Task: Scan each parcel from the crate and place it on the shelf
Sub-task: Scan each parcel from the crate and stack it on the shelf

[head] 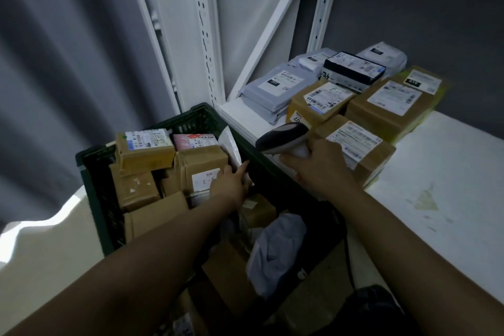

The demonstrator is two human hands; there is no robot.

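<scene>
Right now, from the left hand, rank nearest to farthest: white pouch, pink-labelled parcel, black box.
1. White pouch, held by the left hand, in the crate.
2. Pink-labelled parcel, at the crate's far side.
3. Black box, at the back of the shelf.

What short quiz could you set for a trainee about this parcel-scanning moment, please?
1. True or false: the right hand holds the scanner in its grip.
2. The left hand reaches into: A) the dark green crate; B) a drawer; C) a sack.
3. What colour is the shelf where the labelled parcels lie?

Key: 1 true; 2 A; 3 white.
</scene>
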